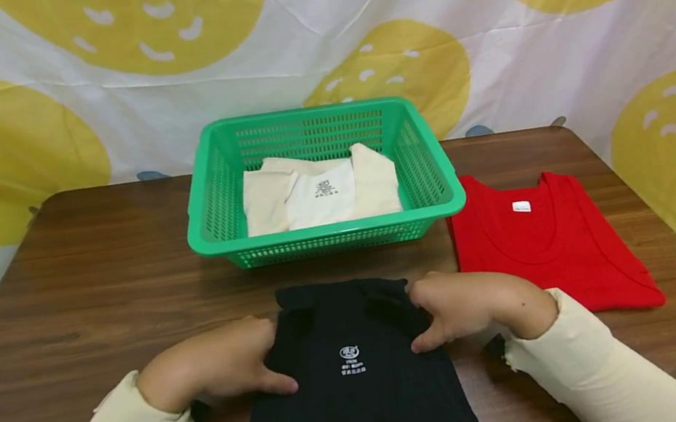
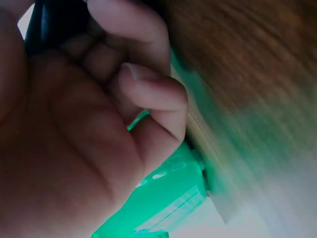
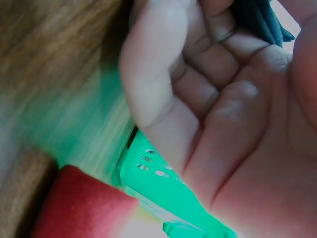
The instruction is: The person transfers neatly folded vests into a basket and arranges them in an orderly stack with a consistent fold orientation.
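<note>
A black garment point(image 1: 369, 405) with a small white print lies folded lengthwise on the table in the head view, its far end bunched up. My left hand point(image 1: 222, 358) grips its left edge, thumb on top and the other fingers bent. On the opposite edge, my right hand point(image 1: 469, 304) holds the cloth the same way. In the left wrist view the left hand's fingers point(image 2: 153, 94) are curled, with dark cloth at the top. The right wrist view shows curled fingers point(image 3: 153, 64) and a bit of black cloth point(image 3: 260, 20) between thumb and fingers.
Beyond the garment stands a green plastic basket point(image 1: 328, 230) holding folded cream and white cloth point(image 1: 322, 191). A red tank top point(image 1: 547, 229) lies flat to the right, close to the basket. The brown wooden table point(image 1: 92, 294) ends at a patterned curtain point(image 1: 345, 3).
</note>
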Motion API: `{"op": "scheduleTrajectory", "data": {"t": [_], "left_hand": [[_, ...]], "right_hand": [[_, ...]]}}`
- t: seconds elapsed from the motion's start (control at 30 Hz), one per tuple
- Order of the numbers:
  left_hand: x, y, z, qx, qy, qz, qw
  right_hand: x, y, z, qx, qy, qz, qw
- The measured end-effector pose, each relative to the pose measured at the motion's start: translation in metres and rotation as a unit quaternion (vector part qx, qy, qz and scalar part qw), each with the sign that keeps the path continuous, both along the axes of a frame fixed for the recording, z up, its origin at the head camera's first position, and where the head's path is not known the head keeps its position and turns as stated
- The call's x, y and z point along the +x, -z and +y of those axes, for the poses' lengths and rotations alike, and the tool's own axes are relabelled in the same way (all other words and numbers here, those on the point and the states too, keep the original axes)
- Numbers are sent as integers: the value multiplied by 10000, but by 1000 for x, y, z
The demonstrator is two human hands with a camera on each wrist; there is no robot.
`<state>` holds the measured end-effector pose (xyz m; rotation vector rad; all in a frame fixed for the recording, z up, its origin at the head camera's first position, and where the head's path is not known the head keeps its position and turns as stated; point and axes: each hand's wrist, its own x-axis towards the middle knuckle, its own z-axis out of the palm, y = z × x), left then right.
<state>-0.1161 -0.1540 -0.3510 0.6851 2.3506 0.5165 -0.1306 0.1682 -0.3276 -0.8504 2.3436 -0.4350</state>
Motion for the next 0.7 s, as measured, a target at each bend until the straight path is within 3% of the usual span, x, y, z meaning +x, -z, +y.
{"op": "scheduleTrajectory", "data": {"t": [0.07,0.17,0.3,0.5,0.7], "left_hand": [[-5,13,-4,33,80,-33,10000],[-5,10,-5,394,209,-254,9987],[6,-19,3,1122,308,-590,9915],[11,-20,-3,1783,308,-817,9801],[15,-33,-10,2097,185,-1014,9723]], "right_hand": [[0,-1,1,-105,-49,-20,9999],[1,-5,2,-308,-73,-199,9993],[1,-9,3,-607,69,-638,9961],[1,-14,5,-918,275,-1042,9899],[3,-27,13,-1344,409,-1335,9810]]}}
